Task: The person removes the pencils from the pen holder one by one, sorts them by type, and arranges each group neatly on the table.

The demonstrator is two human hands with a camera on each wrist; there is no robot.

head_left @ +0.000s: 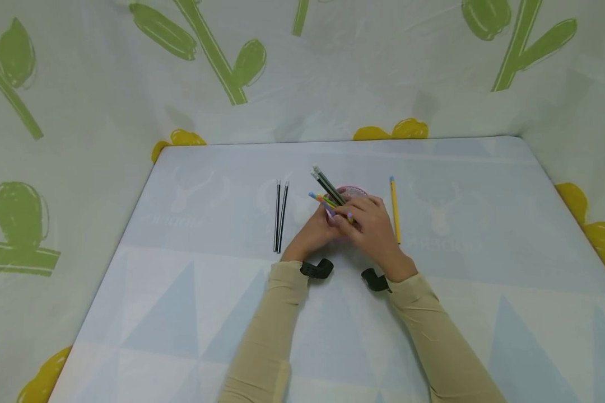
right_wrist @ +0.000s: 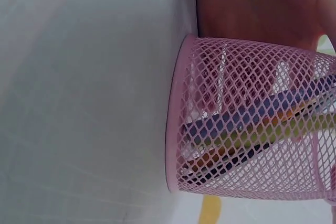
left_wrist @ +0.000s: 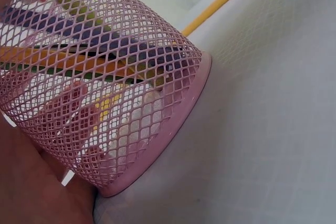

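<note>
In the head view my left hand (head_left: 312, 234) grips a pink mesh pencil cup (left_wrist: 152, 72) from its left side, its fingers partly showing through the mesh. The cup is tilted, its base close to the tabletop. My right hand (head_left: 370, 226) is at the cup's mouth, fingers curled around several dark pencils (head_left: 329, 186) whose eraser ends point up and left. Below them, coloured pencils (head_left: 320, 198) stick out toward the left. Through the mesh I see a blue-purple pencil (right_wrist: 252, 113) with yellow-green, orange and dark ones. The right fingertips are partly hidden.
Two black pencils (head_left: 280, 218) lie side by side on the table left of my hands. A yellow pencil (head_left: 395, 210) with a blue eraser lies to the right. The table (head_left: 484, 224) has a pale patterned cover, with leaf-patterned curtains (head_left: 358, 84) around it.
</note>
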